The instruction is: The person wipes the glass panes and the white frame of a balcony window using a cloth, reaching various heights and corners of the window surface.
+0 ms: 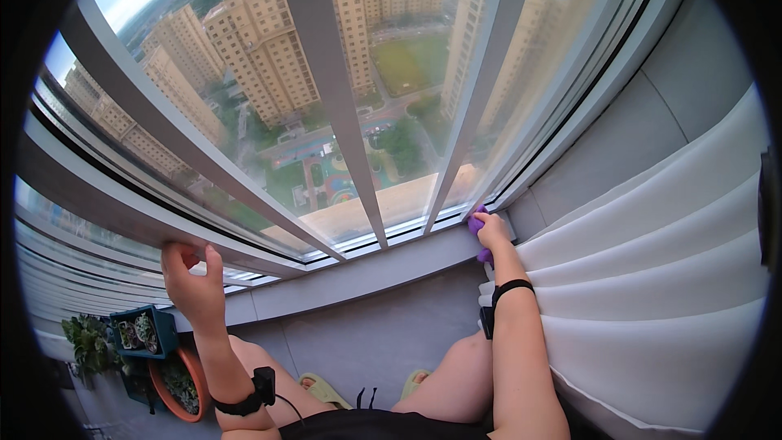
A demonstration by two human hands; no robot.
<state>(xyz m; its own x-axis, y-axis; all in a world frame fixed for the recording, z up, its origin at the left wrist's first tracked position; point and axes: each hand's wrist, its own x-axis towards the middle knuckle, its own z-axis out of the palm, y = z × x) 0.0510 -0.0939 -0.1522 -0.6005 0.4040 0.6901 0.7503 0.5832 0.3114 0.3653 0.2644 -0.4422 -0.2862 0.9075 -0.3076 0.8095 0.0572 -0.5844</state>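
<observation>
My right hand (pixel 493 232) holds a bunched purple cloth (pixel 476 224) against the lower right corner of the window frame (pixel 391 235), just above the sill. Part of the cloth hangs below my fingers. At the left, my left hand (pixel 194 284) is raised to a wide upright window post (pixel 104 205), with fingers and thumb curled at its edge. The window glass (pixel 403 153) stands between grey upright bars (pixel 333 85). A grey tiled sill (pixel 366 278) runs below the frame.
White curtain (pixel 647 269) hangs close along my right arm, beside a grey tiled wall (pixel 690 85). Low at the left are a blue-green planter (pixel 143 333) with succulents, an orange pot (pixel 198 379) and a leafy plant (pixel 88 339). Grey floor tiles (pixel 366 348) lie between my feet and the sill.
</observation>
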